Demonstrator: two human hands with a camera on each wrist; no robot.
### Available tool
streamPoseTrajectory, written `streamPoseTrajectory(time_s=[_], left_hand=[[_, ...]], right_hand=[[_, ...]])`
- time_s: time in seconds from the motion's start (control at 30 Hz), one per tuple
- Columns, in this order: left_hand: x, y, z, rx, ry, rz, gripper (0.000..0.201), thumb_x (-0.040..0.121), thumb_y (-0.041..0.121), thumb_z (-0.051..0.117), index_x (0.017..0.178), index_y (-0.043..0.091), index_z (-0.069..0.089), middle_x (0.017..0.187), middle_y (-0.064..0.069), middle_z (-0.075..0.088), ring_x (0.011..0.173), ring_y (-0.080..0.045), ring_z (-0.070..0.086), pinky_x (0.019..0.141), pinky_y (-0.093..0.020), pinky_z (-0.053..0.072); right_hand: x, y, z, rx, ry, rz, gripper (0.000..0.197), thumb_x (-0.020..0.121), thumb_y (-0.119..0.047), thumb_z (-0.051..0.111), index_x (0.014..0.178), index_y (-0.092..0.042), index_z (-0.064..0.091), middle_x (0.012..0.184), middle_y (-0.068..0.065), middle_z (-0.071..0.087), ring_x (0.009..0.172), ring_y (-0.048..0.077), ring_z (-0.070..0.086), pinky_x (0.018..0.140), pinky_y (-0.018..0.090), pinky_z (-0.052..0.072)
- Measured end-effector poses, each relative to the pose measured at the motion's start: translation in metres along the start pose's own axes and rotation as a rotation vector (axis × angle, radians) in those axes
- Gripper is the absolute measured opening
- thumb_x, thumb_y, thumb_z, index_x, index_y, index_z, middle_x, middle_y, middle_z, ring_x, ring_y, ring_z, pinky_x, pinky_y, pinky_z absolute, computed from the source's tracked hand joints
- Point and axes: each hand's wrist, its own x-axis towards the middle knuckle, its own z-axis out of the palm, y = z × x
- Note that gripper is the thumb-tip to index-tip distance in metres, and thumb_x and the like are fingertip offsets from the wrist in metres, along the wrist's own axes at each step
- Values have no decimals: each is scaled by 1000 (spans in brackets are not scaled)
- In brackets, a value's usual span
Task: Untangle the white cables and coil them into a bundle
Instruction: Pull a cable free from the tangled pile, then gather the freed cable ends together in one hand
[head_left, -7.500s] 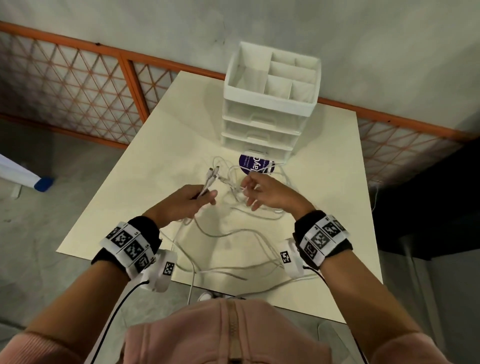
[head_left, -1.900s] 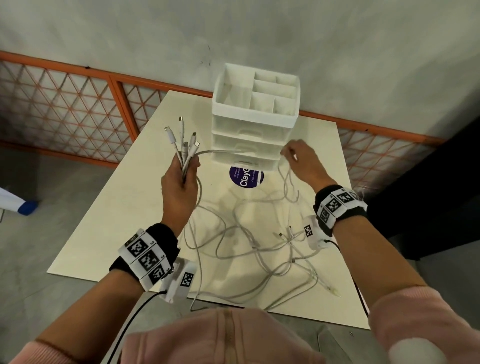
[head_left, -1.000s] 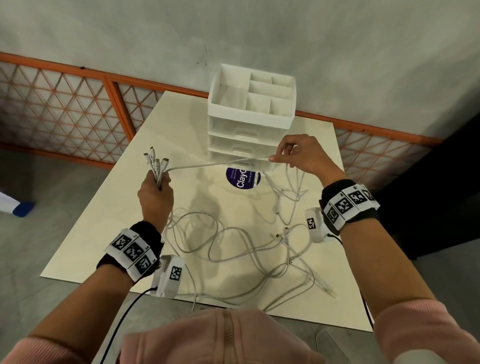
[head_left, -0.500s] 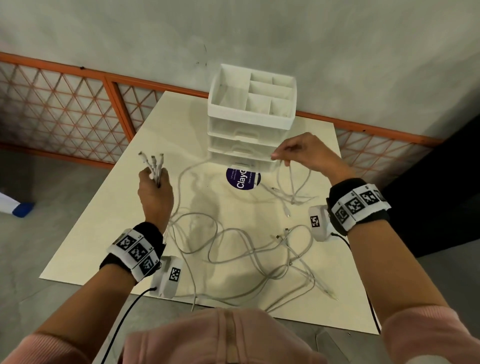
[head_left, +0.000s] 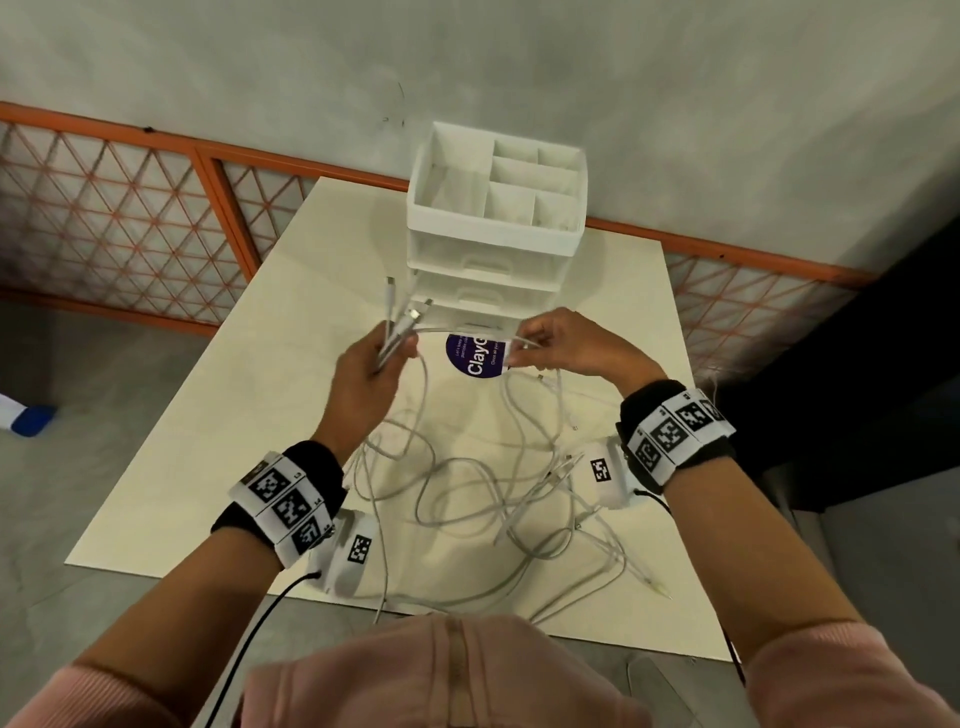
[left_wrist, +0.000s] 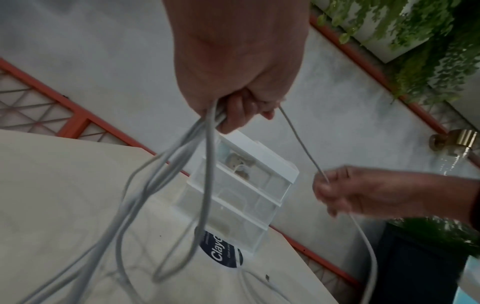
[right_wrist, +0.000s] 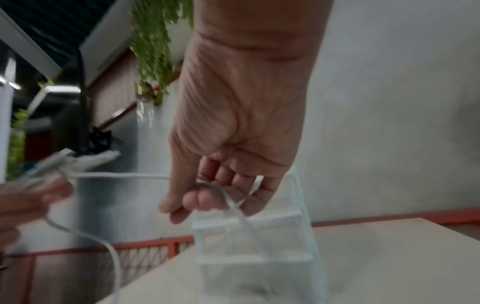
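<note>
Hands gather cable ends over table
Left hand (head_left: 363, 382) grips white cables (head_left: 457, 493) by plugs; right hand (head_left: 566, 345) pinches one strand near drawer organizer (head_left: 493, 234).

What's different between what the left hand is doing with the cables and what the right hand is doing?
The left hand grips several white cables in a fist, plug ends sticking up; the right hand pinches one strand between fingertips. The left hand's cables hang to the table in loops; the right hand's strand stretches straight across to the left hand. Both are raised above the table, in front of the drawer organizer.
</note>
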Motion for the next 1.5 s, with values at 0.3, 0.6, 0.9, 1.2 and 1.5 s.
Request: streamPoseTrajectory(time_s=[0.3,0.6,0.9,1.2,1.5], left_hand=[[6,-9,-18,-12,152,-92,28,96,27,51,69,30,53,66,6,48,53,3,45,59,-19,35],[4,-28,-24,136,-332,-298,35,78,33,74,48,16,68,47,-7,55,50,-10,44,55,-21,34],[-4,-31,-10,328,-971,-362,25,68,34,82,57,14,73,38,9,37,43,-9,28,48,-22,21],[1,-25,-3,386,-1046,-397,30,69,28,82,51,16,62,44,10,37,42,-4,32,50,-21,24],[3,-14,-3,290,-932,-270,26,73,24,80,98,19,72,44,17,53,42,2,43,49,-9,30]], right_hand=[[-16,78,-11,-29,205,166,29,91,-37,58,68,-19,63,69,-3,61,72,15,58,81,36,45],[-63,91,0,-77,-317,515,83,59,-92,32,68,-23,77,97,3,55,107,16,49,106,33,23],[-59,147,37,-281,-295,588,11,75,-18,77,71,-18,67,76,-3,63,86,16,59,62,17,40],[-1,151,64,-354,190,480,19,90,-10,54,108,-16,58,115,17,52,112,36,47,94,41,36],[27,98,46,-76,221,143,20,78,2,64,96,-7,64,88,9,56,64,8,50,67,24,38]])
